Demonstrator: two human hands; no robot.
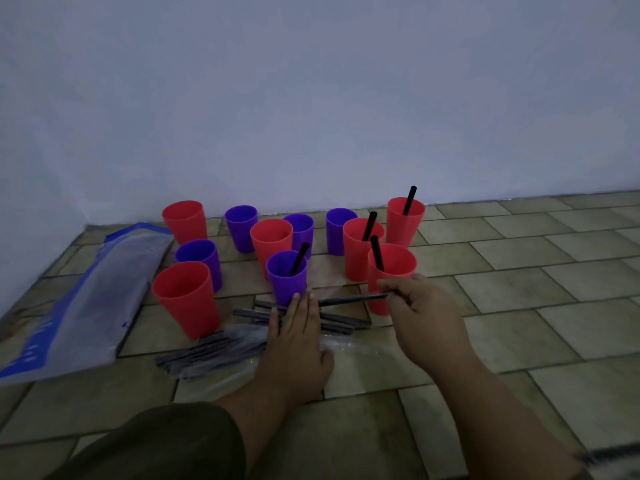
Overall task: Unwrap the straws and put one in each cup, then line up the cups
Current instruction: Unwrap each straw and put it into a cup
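Your right hand point(420, 317) pinched a thin black wrapped straw point(353, 300) before the nearest red plastic cup point(389, 271), while your left hand point(294, 336), grip released, pressed flat on loose wrapped straws point(249, 315).

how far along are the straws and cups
Done: four cups hold a straw, three red ones on the right and one purple. In hand: the right hand pinches a straw while the left hand lies flat on the pile. Left: six cups are empty, and the cups stand clustered, not lined up.
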